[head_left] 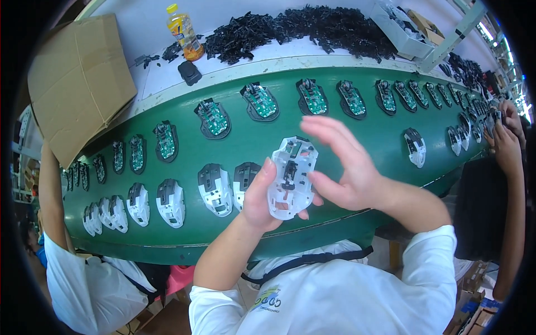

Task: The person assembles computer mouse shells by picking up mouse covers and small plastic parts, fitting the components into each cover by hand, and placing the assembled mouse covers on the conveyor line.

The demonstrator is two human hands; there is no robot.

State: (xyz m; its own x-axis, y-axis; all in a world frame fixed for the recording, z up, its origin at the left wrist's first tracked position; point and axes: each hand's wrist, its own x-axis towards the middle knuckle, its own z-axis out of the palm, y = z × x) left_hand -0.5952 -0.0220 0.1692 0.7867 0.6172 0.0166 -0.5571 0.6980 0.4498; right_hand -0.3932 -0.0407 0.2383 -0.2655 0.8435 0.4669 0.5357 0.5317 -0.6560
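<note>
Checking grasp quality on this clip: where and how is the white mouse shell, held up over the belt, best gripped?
By its long side edges, coming from below. The white mouse shell faces up with its open inside and a black part showing, so the rims are the safe surfaces. The left hand already cups it that way, thumb on the left rim. The right hand hovers open beside it.

One bottle [184, 32], one cardboard sheet [78, 84], one grey bin [399, 28].
</note>
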